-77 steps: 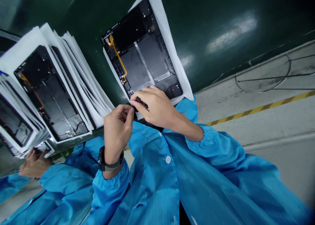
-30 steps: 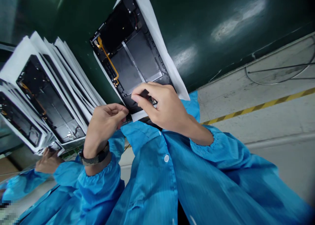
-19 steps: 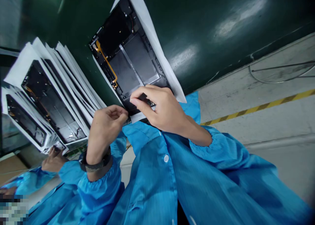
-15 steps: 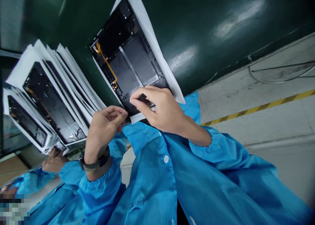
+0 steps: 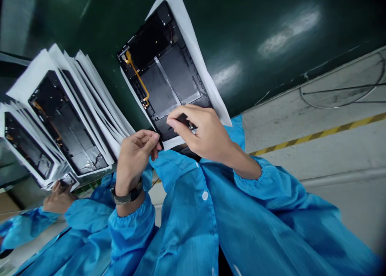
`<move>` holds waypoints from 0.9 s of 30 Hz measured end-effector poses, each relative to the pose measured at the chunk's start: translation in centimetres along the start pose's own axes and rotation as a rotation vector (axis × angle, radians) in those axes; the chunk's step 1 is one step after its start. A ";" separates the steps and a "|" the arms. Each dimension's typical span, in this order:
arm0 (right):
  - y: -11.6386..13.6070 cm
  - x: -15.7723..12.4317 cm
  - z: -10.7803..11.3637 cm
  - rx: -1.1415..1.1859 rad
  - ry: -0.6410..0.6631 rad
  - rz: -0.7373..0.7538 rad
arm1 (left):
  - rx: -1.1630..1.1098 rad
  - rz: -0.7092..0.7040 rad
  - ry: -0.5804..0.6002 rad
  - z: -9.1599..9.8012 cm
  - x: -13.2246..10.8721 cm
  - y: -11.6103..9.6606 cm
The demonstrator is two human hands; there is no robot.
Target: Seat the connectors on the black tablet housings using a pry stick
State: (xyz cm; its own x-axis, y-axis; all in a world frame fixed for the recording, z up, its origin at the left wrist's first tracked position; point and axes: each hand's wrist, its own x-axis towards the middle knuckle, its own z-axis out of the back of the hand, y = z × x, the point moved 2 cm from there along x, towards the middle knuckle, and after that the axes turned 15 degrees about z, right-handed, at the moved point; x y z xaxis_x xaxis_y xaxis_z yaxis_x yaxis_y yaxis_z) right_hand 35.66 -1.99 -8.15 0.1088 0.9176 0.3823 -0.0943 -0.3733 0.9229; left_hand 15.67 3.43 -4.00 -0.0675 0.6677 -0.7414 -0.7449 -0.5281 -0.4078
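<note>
Right hand [image 5: 208, 133], fingers closed round a small dark part [image 5: 182, 117], has just parted slightly from the left hand [image 5: 132, 153], fingers pinched narrow, baring more open black device [image 5: 181, 73] mid-frame.

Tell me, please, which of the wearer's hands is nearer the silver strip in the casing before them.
The right hand, near the lower end of the strip; the left hand is farther, by the near left corner of the casing.
</note>
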 end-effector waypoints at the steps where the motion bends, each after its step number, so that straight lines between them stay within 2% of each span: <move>1: 0.0 0.0 0.0 -0.005 0.000 0.001 | -0.006 -0.006 -0.015 -0.1 0.0 0.0; 10: 0.1 -0.2 0.0 -0.036 0.006 -0.035 | -0.029 -0.042 -0.036 -0.3 0.1 0.5; 15: 0.1 -0.2 -0.1 -0.044 -0.008 -0.053 | -0.056 -0.117 -0.091 -0.5 0.5 1.1; 19: 0.4 0.0 -0.3 -0.088 -0.012 -0.070 | -0.076 -0.144 -0.081 -0.7 0.6 1.4; 27: 1.8 0.8 -2.9 -0.290 0.100 0.002 | -0.127 -0.198 -0.141 -1.2 0.6 1.6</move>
State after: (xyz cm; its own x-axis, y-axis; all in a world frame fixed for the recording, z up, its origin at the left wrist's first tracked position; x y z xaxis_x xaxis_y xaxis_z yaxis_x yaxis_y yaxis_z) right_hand 32.69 -1.54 -6.35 0.0121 0.9312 0.3642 -0.3748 -0.3335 0.8650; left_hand 15.25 2.40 -5.70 -0.0274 0.8263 -0.5625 -0.6638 -0.4358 -0.6078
